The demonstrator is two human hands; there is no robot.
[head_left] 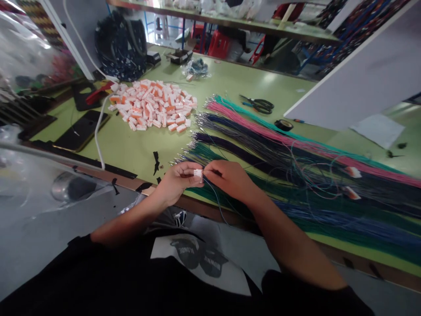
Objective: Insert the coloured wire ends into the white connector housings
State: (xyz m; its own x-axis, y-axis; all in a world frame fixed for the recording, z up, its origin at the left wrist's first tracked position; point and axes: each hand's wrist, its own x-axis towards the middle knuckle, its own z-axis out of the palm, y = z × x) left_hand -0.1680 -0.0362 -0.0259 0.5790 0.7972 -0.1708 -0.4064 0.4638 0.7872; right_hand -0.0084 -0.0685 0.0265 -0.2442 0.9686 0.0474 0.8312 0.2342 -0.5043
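Note:
Between the fingertips of my left hand (179, 180) is a small white connector housing (198, 173). My right hand (230, 175) pinches at the housing's right side, and a thin blue-grey wire (215, 193) trails down from there past the table edge. What exactly the right fingertips grip is too small to make out, but they are closed around the wire's end. Beyond my hands lies a heap of white and orange connector housings (154, 105). Bundles of pink wires (243, 120), teal wires (230, 107), dark wires (237, 151) and green wires (210, 153) stretch off to the right.
Black-handled pliers (261, 104) and a roll of black tape (283, 125) lie behind the wires. A phone (80, 131) rests at the left, near a white cable (98, 131). Two wired connectors (352, 193) sit on the bundles. A white panel (355, 74) stands at the right.

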